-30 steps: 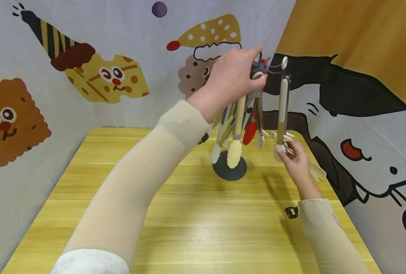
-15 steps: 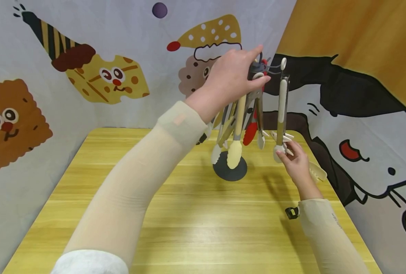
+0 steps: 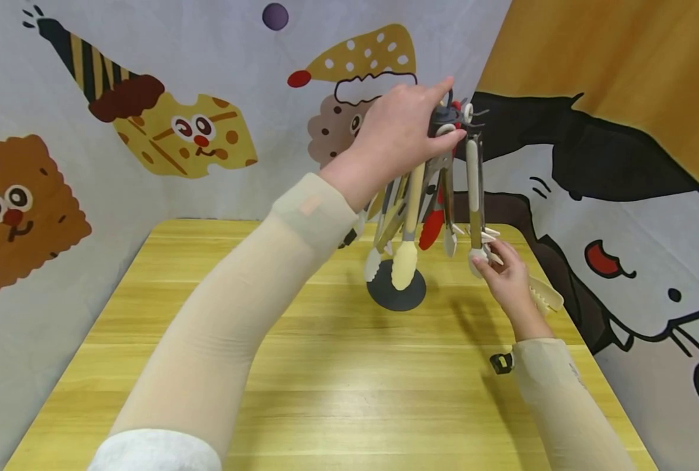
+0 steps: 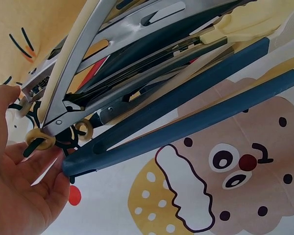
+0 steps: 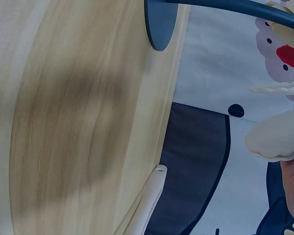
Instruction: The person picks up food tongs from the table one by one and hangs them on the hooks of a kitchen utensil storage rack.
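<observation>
My left hand (image 3: pixel 399 127) grips the top of a dark utensil rack (image 3: pixel 396 288) with a round base and prongs around its head. Several tongs hang from it, among them one with pale yellow tips (image 3: pixel 405 265) and one with red tips (image 3: pixel 432 229). In the left wrist view, the fingers of my left hand (image 4: pixel 24 181) curl around the hooks, beside dark blue tongs (image 4: pixel 186 121). My right hand (image 3: pixel 510 281) pinches the white tips of upright tongs (image 3: pixel 474 190), whose ring is at a prong on the right; whether it is hooked I cannot tell.
A pale yellow slotted piece (image 3: pixel 546 294) lies at the right table edge, partly behind my right hand. The wooden table (image 3: pixel 326 386) meets a cartoon-printed cloth at its back and right. In the right wrist view, a white handle-like end (image 5: pixel 149 196) rests near the edge.
My right hand has shifted slightly left with the tongs, bringing their ring from the prong's outer end closer to the rack's head. My left hand stays at the top.
</observation>
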{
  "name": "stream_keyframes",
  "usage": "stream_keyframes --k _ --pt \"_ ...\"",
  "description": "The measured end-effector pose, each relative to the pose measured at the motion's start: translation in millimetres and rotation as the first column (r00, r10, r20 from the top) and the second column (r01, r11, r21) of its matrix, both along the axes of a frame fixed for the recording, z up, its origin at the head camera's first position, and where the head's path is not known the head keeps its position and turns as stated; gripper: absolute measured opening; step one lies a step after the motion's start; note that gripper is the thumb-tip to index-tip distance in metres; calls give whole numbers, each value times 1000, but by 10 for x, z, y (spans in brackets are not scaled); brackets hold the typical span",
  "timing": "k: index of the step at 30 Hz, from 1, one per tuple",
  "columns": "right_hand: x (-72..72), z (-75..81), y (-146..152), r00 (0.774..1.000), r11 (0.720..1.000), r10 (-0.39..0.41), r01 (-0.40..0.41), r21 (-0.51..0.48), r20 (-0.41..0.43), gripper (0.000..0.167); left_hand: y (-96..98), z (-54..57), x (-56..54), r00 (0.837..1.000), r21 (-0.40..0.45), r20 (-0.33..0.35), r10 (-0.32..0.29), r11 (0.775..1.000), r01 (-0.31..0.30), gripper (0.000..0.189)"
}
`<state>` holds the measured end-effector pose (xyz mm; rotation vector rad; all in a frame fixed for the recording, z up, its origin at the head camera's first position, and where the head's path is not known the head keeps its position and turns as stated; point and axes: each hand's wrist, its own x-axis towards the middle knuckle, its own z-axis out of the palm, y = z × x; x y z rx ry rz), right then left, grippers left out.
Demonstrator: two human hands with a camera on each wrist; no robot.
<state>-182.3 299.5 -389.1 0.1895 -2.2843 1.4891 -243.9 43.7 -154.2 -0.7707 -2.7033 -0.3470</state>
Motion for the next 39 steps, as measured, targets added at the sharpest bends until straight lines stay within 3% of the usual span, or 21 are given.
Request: stream_keyframes --k 4,15,25,33,39 --pt "-93 -110 74 1000 1000 -13 13 14 2 40 -4 2 -4 1000 3 -4 -3 1000 3 73" --pt "-63 -15 -6 999 999 30 -31 15 37 39 -24 1 -5 1000 9 -15 -1 1000 1 72" --pt "-195 -199 40 995 998 46 -49 36 85 43 -17 8 4 1000 6 -12 -1 1000 1 72" --pt "-115 -62 -106 993 995 88 -91 45 73 45 -14 2 13 1000 10 -12 -6 1000 6 72" --pt "-93 -7 -146 991 990 60 -75 122 121 51 -12 4 19 1000 7 -9 -6 1000 7 71"
